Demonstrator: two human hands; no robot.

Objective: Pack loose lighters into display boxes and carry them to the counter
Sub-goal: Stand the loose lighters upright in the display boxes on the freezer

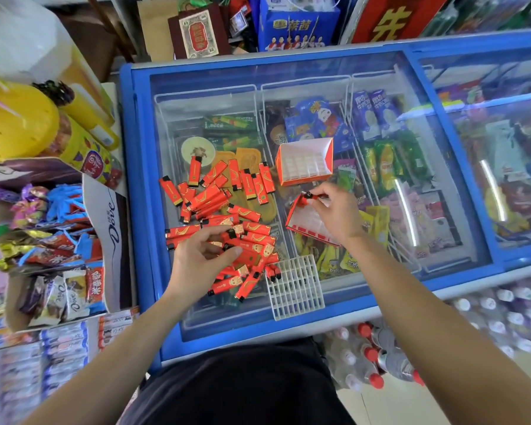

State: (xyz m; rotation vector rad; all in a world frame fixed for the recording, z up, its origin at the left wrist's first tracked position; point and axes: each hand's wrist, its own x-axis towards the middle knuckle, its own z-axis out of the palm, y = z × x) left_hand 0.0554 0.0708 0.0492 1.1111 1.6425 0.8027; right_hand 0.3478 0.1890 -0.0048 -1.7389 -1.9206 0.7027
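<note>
Several loose red lighters (pixel 221 204) lie scattered on the glass lid of a blue chest freezer (pixel 141 191). My left hand (pixel 201 256) rests on the near part of the pile, fingers closed around a lighter (pixel 242 245). My right hand (pixel 334 210) pinches a lighter (pixel 308 197) by its black top at the far corner of a red display box (pixel 307 223) with a white grid inside. A second display box (pixel 304 162), holding no lighters, stands just behind. A loose white grid insert (pixel 295 286) lies near the freezer's front edge, with two lighters beside it.
A Dove carton of sweets (pixel 74 240) stands at the left of the freezer. Yellow tubs (pixel 16 121) sit behind it. Bottled drinks (pixel 380 357) are stacked on the floor at the right. Bags and cartons crowd the back.
</note>
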